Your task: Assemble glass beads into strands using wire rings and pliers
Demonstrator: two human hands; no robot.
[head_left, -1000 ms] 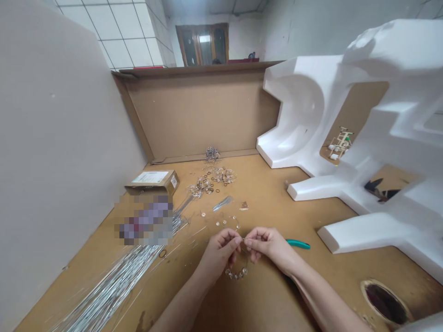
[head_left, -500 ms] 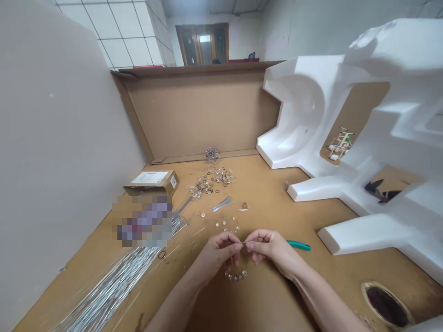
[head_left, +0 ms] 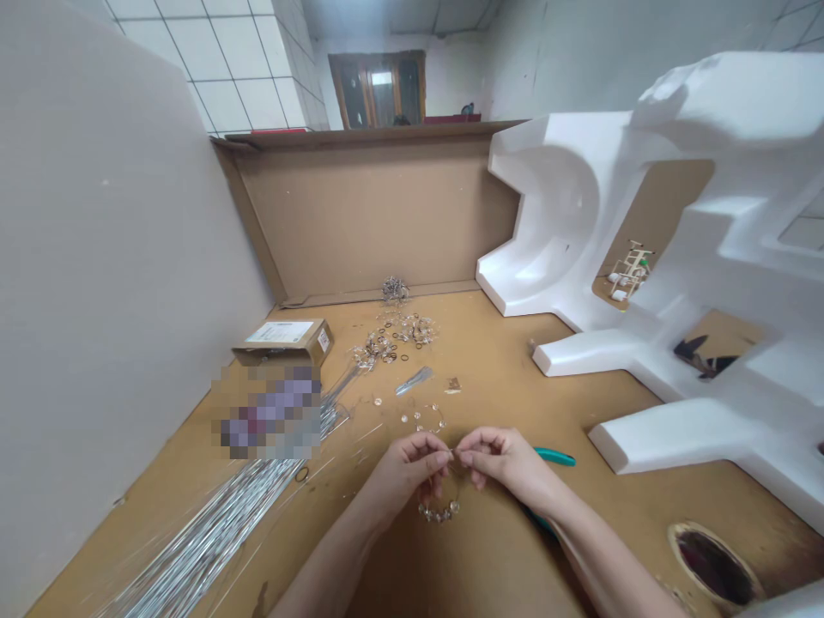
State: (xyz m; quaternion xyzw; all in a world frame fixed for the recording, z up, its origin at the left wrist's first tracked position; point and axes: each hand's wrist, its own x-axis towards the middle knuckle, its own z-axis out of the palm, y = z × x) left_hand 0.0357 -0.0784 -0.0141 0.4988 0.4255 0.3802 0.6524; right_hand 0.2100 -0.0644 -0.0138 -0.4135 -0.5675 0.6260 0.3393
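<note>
My left hand and my right hand meet fingertip to fingertip low in the middle of the view. Both pinch the ends of a thin wire loop strung with clear beads, which hangs below them. The exact join between the fingertips is too small to make out. Just beyond the hands lie several loose clear beads and a second beaded wire. Pliers with teal handles rest on the table, partly hidden beneath my right hand and forearm.
A bundle of thin metal wires spreads over the left side. Behind it sits a small cardboard box. Piles of beaded pieces and dark rings lie farther back. White foam packing stands on the right, near a round hole.
The view has tilted very slightly. Both hands keep their pinch on the beaded wire, with hardly any movement at the fingertips.
</note>
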